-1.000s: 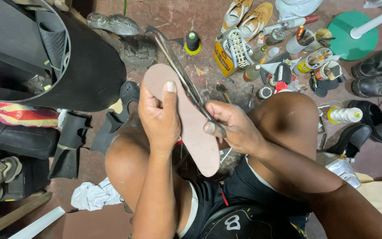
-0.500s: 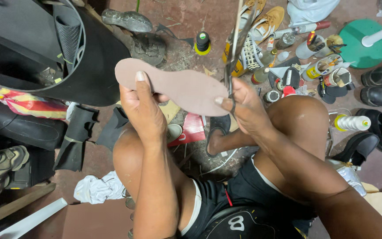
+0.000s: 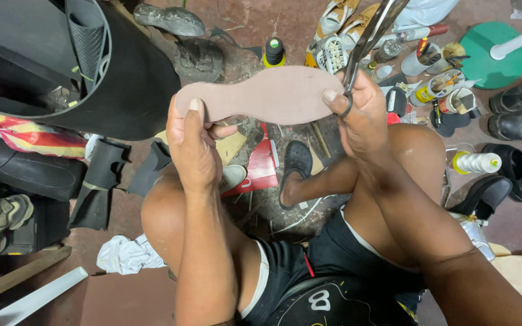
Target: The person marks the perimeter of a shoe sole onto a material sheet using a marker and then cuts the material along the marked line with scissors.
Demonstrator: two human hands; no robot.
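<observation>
Gripping the pinkish sole blank [image 3: 261, 95] at its heel end, the left hand [image 3: 193, 142] presents an already contoured outline while the right hand [image 3: 360, 111], closed on the scissors [image 3: 367, 39], meets its toe edge, so trimming appears nearly complete.

The sole [image 3: 261, 95] lies crosswise between the two hands, its left end pinched by the left hand [image 3: 194, 148], its right end by the right hand [image 3: 364, 118]. Scissors [image 3: 367, 42] rise from the right fingers [image 3: 333, 99]. Beyond those fingers stand a bottle [image 3: 274, 51] and cups [image 3: 448, 90]; right of them, shoes [image 3: 521, 108]; below the left fingers [image 3: 196, 111], a rag [image 3: 125, 253] on the floor [image 3: 261, 18].
</observation>
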